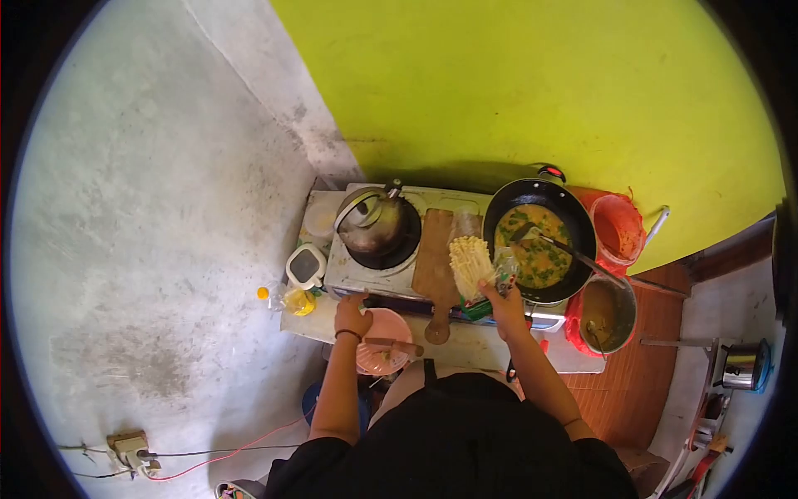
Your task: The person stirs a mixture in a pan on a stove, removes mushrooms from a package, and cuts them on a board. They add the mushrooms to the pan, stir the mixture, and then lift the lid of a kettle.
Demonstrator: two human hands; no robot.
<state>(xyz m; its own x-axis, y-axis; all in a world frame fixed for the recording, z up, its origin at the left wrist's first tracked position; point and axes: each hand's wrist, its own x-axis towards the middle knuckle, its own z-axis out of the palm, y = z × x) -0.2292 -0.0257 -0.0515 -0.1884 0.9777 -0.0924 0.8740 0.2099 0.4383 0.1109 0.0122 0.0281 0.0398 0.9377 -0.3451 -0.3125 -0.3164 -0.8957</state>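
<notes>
My right hand (504, 309) is closed round an opened clear packet of pale, thin-stemmed enoki mushrooms (471, 264), beside the left rim of a black wok (586, 218). Yellowish soup with green leaves (540, 270) fills the wok, and a dark spatula (573, 251) rests in it. My left hand (352, 316) is by the stove's front edge, above the rim of a pink basin (399, 323); its fingers are curled, and what they hold, if anything, is hidden. A knife (389, 343) lies across the basin. Between kettle and wok is a wooden cutting board (435, 258).
A metal kettle (374, 233) sits on the left burner. Right of the wok are a red bucket (619, 229) and a metal pot (609, 314) with a ladle. An oil bottle (300, 302) and a white-rimmed container (307, 266) stand at the left. The walls are close behind and left.
</notes>
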